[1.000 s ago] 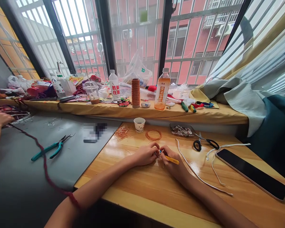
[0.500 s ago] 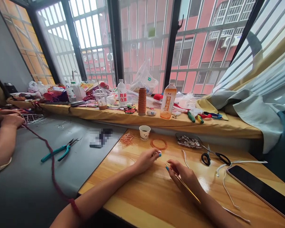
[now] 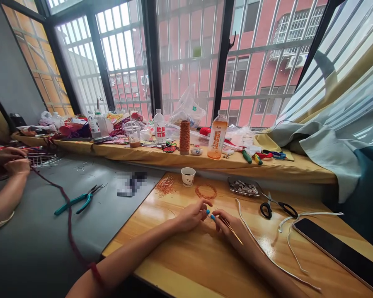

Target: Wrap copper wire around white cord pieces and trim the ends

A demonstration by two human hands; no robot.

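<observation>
My left hand (image 3: 194, 216) is above the wooden table (image 3: 174, 265), its fingertips pinched together. Whatever sits in that pinch is too small to make out. Close beside it, my right hand (image 3: 233, 229) is closed around slim gold tweezers (image 3: 233, 232), which slant back across the fingers. The fingertips of both hands nearly meet. Just beyond them lie a coil of copper-coloured wire (image 3: 216, 193) and a pile of short copper-coloured pieces (image 3: 165, 186). A paper cup (image 3: 188, 178) with dark contents stands behind the coil.
At the right are a clear tray (image 3: 245, 187) of small pieces, black-handled scissors (image 3: 266, 210), white cords (image 3: 251, 236) and a phone (image 3: 335, 244). Teal pliers (image 3: 77, 200) lie left. Another person's hands (image 3: 17, 161) work at far left. Bottles and a cord spool (image 3: 184, 138) line the ledge.
My right hand has moved left, up to the left fingertips, and the tweezers have turned in its grip. My left hand has lowered slightly; the small white piece at its fingertips is now hidden.
</observation>
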